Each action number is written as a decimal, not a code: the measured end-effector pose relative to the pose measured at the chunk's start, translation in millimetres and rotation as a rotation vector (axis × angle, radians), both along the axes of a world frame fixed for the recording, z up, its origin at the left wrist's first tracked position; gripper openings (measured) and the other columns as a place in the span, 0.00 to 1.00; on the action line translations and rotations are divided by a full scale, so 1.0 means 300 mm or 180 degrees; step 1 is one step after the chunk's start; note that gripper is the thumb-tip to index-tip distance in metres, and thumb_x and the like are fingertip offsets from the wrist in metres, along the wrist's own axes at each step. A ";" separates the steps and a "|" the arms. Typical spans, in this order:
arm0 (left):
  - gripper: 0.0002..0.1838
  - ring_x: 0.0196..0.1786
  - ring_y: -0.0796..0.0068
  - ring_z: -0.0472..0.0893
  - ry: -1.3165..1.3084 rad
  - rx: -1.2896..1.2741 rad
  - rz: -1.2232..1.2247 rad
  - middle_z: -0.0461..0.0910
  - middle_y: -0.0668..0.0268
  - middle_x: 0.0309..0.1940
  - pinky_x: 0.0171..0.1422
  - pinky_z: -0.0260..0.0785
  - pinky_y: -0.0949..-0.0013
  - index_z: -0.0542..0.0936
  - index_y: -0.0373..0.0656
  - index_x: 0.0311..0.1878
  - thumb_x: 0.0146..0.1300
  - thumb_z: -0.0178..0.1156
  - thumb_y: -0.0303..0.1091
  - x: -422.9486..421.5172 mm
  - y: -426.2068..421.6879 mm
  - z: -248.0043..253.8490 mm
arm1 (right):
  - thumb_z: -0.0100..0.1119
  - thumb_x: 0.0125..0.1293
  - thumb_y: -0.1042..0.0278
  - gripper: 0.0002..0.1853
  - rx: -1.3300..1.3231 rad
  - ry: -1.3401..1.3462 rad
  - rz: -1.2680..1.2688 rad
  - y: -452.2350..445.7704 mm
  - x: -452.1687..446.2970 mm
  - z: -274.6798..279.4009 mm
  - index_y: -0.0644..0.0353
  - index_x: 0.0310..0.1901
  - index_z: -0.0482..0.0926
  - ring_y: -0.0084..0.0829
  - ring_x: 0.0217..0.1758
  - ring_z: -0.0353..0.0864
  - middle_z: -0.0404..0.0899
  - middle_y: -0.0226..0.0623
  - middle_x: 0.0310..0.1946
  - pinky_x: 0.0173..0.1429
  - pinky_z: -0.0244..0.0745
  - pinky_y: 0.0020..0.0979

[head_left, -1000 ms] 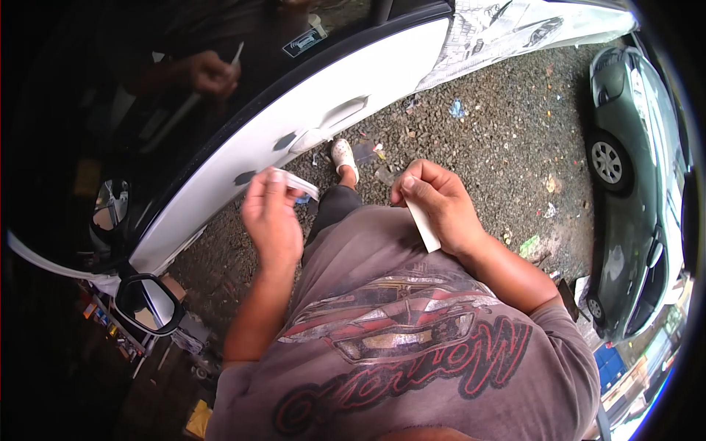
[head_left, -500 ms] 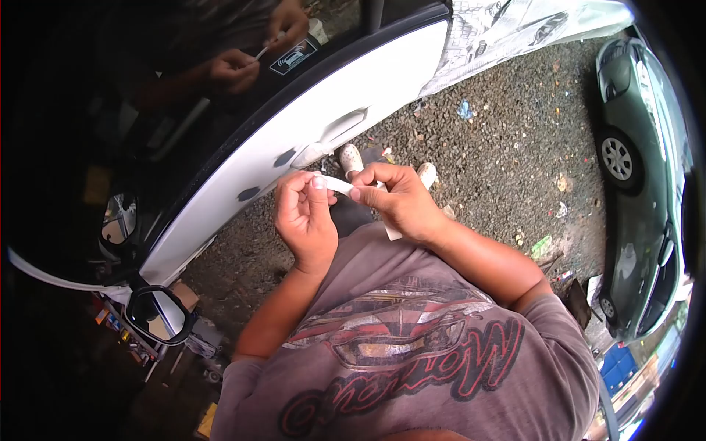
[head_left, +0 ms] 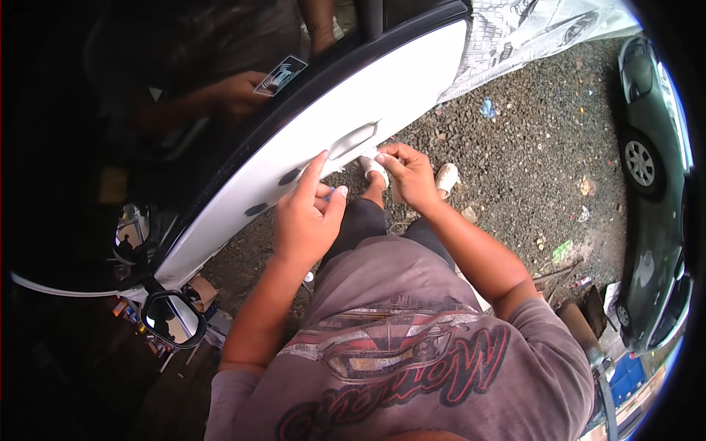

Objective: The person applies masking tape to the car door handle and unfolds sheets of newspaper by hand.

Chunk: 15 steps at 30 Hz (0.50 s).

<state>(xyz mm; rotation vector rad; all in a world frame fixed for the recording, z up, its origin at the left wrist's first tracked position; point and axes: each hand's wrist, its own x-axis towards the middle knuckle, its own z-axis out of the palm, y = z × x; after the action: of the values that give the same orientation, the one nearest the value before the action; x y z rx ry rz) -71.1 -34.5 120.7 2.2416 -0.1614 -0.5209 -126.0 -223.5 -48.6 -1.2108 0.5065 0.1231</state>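
Note:
In front of me is the white car door [head_left: 397,81], with its door handle [head_left: 354,141] and two dark grey patches on the panel. My right hand [head_left: 414,176] pinches the end of a strip of white tape [head_left: 373,154] between thumb and forefinger, close below the handle. Against the white paint the rest of the strip is hard to make out. My left hand [head_left: 303,220] reaches to the door with its forefinger stretched out, the tip at the panel just left of the handle. Its thumb stands apart; a small blue spot by its curled fingers is unclear.
Printed plastic sheeting [head_left: 522,44] covers the car beyond the door. A side mirror [head_left: 173,320] sticks out at lower left. Behind me on the right, a dark green car [head_left: 647,220] is parked on gravel [head_left: 529,147] scattered with litter.
Both hands have moved apart and toward the door. The left hand has let go of the strip of tape and stretched out its forefinger; the right has carried its end near the handle.

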 end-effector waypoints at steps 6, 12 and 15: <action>0.33 0.29 0.80 0.86 -0.0256 0.0339 -0.0302 0.88 0.63 0.29 0.38 0.80 0.71 0.75 0.35 0.78 0.71 0.70 0.23 0.022 -0.013 -0.014 | 0.75 0.72 0.70 0.07 0.0393 0.0142 -0.0248 0.105 0.073 -0.034 0.63 0.47 0.92 0.22 0.47 0.82 0.88 0.31 0.40 0.55 0.76 0.30; 0.28 0.29 0.78 0.87 -0.0408 0.0162 -0.0164 0.88 0.60 0.30 0.37 0.80 0.71 0.78 0.34 0.74 0.71 0.68 0.22 0.030 -0.011 -0.034 | 0.75 0.73 0.70 0.08 -0.0172 0.0131 -0.0020 0.140 0.078 -0.015 0.63 0.50 0.92 0.23 0.49 0.83 0.88 0.31 0.45 0.56 0.78 0.29; 0.25 0.29 0.78 0.86 -0.0652 0.0139 -0.0188 0.88 0.60 0.30 0.36 0.80 0.71 0.81 0.33 0.72 0.72 0.67 0.21 0.033 -0.007 -0.062 | 0.72 0.75 0.68 0.07 0.0453 -0.0004 -0.0229 0.159 0.092 0.044 0.61 0.48 0.91 0.21 0.31 0.85 0.91 0.33 0.39 0.33 0.78 0.24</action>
<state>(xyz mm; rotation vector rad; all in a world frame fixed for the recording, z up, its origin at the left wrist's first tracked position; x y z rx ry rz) -61.2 -36.6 102.0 2.3364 -0.3249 -0.3273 -98.5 -175.8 -35.3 -1.0525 0.5308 0.0955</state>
